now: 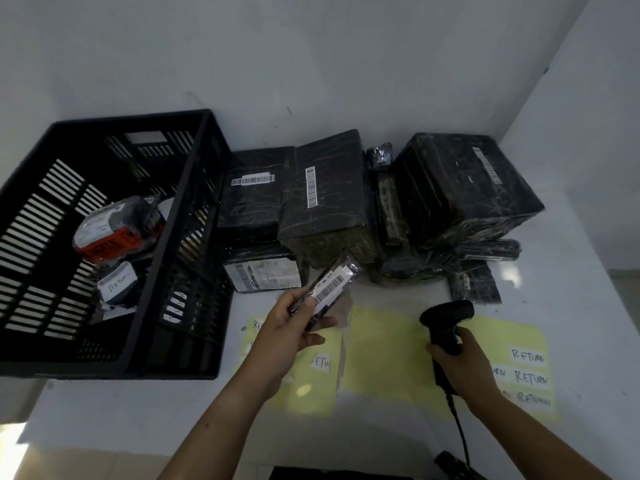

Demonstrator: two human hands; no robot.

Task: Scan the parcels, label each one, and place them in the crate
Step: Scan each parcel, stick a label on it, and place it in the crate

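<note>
Slim black parcel (331, 291) — barcoded, plastic-wrapped.

crate (138, 117) left on surface (571, 271) | parcels (117, 226) in crate | parcel pile (325, 202) far, right of crate | label sheets (388, 351) near, before pile | slim parcel (332, 289) left, scanner (446, 323) right, over sheets

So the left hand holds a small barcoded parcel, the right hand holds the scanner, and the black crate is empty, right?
Not quite. The head view shows the black crate holds parcels, one labelled RETURN. The left hand does hold the small barcoded parcel, and the right hand the scanner.
</note>
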